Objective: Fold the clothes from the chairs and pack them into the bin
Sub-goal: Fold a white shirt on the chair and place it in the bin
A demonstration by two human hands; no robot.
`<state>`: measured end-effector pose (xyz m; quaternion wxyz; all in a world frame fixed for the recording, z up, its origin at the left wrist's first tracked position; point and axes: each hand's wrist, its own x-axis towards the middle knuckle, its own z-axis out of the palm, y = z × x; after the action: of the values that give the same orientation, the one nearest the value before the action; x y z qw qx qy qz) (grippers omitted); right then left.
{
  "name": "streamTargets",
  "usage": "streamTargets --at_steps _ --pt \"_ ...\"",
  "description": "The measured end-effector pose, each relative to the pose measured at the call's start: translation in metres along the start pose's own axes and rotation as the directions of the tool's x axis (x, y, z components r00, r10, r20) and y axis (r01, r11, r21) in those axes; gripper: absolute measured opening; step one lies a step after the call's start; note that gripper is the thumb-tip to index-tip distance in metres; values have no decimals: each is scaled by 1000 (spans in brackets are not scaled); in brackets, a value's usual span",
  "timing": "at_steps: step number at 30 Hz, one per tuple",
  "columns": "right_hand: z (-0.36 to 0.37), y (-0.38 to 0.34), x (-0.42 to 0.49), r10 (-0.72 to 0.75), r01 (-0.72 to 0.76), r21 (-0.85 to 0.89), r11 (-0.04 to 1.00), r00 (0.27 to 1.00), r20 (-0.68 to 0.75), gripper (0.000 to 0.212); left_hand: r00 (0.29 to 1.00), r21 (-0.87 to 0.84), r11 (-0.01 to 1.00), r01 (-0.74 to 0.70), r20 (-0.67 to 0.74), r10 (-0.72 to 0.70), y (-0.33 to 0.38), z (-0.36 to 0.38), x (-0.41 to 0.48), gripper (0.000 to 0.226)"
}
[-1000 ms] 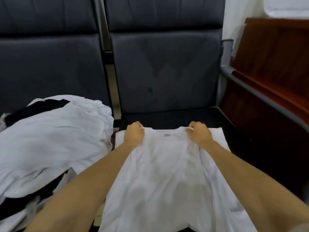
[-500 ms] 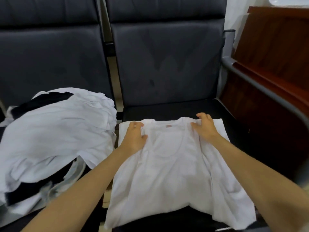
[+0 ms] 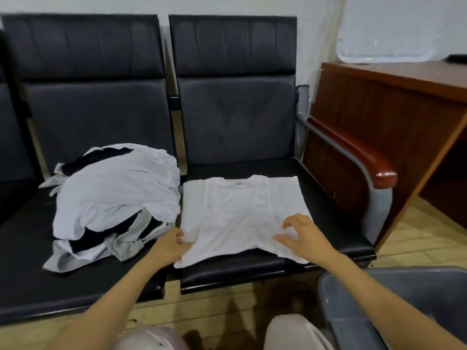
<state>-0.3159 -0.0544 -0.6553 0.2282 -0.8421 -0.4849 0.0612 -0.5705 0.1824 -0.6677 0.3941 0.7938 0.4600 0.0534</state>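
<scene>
Left grip (image 3: 171,245) pinches the shirt (image 3: 240,213) hem; right grip (image 3: 305,236) rests arched on it (not closed). Lift both corners evenly toward the collar.

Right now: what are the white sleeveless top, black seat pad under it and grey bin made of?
White sleeveless top: thin knit, likely cotton; soft matte wrinkles. Black seat pad: leather or vinyl; smooth, slight sheen. Grey bin: moulded plastic, apparently; smooth, rounded rim.

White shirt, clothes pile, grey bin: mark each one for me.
white shirt (image 3: 242,210), head view, middle of its chest
clothes pile (image 3: 116,198), head view, top white layer
grey bin (image 3: 404,270), head view, far rim
</scene>
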Motion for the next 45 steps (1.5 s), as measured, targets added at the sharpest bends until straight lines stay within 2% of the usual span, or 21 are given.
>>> streamTargets --at_steps 2,4,8,14,16,18,20,22,24,26,27,28,30,33,35,37,40,42,44,45 --pt "-1 1 -19 18 -18 -54 998 1000 14 56 999 -40 999 36 -2 -36 -8 -3 -10 40" --pt "3 2 -32 18 -19 -123 992 1000 -5 59 998 -75 995 60 4 -59 -11 -5 -20 38" --pt "21 4 -44 -47 31 -258 966 997 -54 40 998 -94 994 58 -2 -58 -8 -1 -30 29" --pt "30 6 -44 36 -55 -156 986 992 -120 19 988 -111 990 -90 -133 75 -4 16 -34 23" --pt "30 8 -45 41 -60 -130 990 988 -148 18 939 1 974 -226 -265 218 -2 18 -35 14" --pt "29 9 -44 40 -57 -92 994 983 -181 19 830 148 935 -324 -430 356 0 18 -33 9" --pt "21 3 -45 85 -73 63 995 968 -236 19 752 86 906 -414 -530 393 7 18 -34 17" --pt "5 -5 -45 225 -124 350 929 938 -264 16 780 -158 891 -427 -563 274 14 16 -38 22" --pt "-10 -4 -40 409 -208 549 809 871 -273 18 830 -422 846 -326 -556 43 13 13 -34 32" --pt "-16 8 -34 551 -366 566 739 812 -194 18 878 -676 722 -148 -426 -219 4 10 -25 47" --pt "-16 13 -33 588 -457 513 727 800 -120 21 891 -716 697 -52 -348 -291 -2 9 -21 44" --pt "-13 18 -33 598 -516 446 731 800 -55 28 906 -690 723 35 -283 -314 -5 10 -18 38" --pt "-7 25 -34 593 -551 369 748 805 1 39 941 -548 821 157 -170 -293 -3 15 -22 45" --pt "-1 27 -37 571 -531 373 761 821 4 32 956 -433 884 179 -135 -259 0 22 -26 63" --pt "-1 25 -39 535 -459 438 773 842 -61 25 946 -404 900 162 -196 -258 -2 21 -24 61" --pt "-6 20 -37 482 -344 530 775 864 -144 17 926 -401 908 120 -283 -248 -2 21 -21 48" --pt "-16 16 -28 414 -215 555 804 872 -261 15 855 -479 862 -164 -506 -118 7 17 -24 15" --pt "-17 20 -23 422 -236 488 840 850 -315 15 762 -464 840 -282 -640 -98 12 10 -27 14" --pt "-11 29 -23 453 -350 357 866 852 -263 16 702 -459 849 -261 -694 -160 7 6 -22 19" --pt "-7 34 -25 460 -402 269 875 864 -207 20 712 -470 860 -197 -672 -204 3 6 -19 22"
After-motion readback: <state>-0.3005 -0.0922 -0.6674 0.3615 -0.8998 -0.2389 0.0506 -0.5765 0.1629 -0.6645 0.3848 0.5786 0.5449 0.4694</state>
